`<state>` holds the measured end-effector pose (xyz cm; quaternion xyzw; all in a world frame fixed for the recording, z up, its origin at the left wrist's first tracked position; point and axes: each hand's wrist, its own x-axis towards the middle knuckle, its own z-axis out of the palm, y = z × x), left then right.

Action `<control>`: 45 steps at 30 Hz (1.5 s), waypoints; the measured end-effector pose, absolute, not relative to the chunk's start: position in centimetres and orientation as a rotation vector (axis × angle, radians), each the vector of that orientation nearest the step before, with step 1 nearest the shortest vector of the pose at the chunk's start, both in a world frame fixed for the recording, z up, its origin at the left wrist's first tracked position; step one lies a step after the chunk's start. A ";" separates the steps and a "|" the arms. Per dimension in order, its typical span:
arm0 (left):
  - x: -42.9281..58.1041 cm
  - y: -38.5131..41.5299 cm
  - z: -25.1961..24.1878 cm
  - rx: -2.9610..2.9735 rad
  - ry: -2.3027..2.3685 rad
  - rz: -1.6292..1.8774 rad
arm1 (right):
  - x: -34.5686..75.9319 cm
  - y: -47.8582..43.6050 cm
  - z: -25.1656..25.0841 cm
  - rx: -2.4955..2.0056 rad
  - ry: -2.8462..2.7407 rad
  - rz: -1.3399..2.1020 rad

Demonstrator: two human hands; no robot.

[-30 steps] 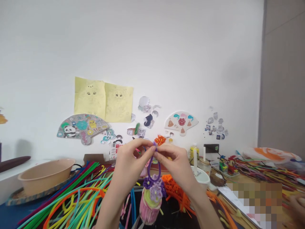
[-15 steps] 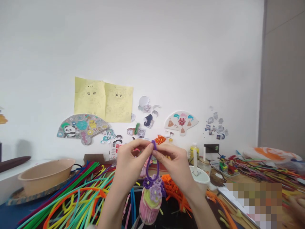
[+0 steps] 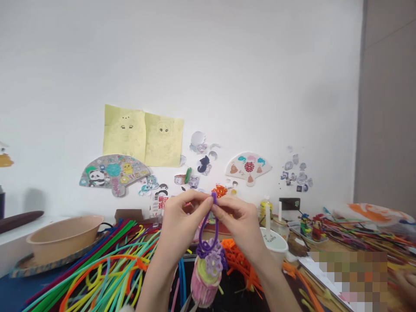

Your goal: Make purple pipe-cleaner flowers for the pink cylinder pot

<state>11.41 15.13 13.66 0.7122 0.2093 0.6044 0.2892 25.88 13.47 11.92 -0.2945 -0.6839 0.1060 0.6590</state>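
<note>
The left hand point(image 3: 183, 214) is nearly closed, thumb and forefinger pinching the upper end of a purple fuzzy pipe-cleaner loop point(image 3: 216, 227), its other fingers loosely curled; the right hand point(image 3: 238, 219) meets it from the other side, thumb and forefinger pinched on the same end, so that the fingertips of both hands nearly touch; the loop drops below the fingertips in a long oval, its lower end against a small lilac fuzzy flower point(image 3: 213, 263) and darker purple fuzzy petals point(image 3: 222, 249); these sit at the top of a pink ribbed fuzzy cupcake shape with a yellow-green upper layer point(image 3: 204, 288), placed below and between the two hands, slightly tilted; whether it hangs from the loop or rests on something, I cannot tell; metal blades point(image 3: 187, 302) show just beside its lower left edge; left of the left hand spreads a loose heap of green, yellow, turquoise and orange pipe cleaners point(image 3: 113, 273); below the right hand, partly behind its wrist, lies a tangled bunch of orange fuzzy pieces point(image 3: 242, 260); just right of that wrist stands a white round lidded tub point(image 3: 276, 240).
</note>
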 end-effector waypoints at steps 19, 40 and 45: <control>11.5 15.5 13.6 1.876 0.554 1.618 | 25.9 13.6 11.9 -0.690 -1.594 0.249; 12.1 16.1 13.2 1.808 0.548 1.613 | 25.9 13.4 12.2 -0.753 -1.699 0.126; 11.9 16.2 13.0 1.880 0.584 1.642 | 27.1 13.6 12.2 -0.768 -1.729 0.304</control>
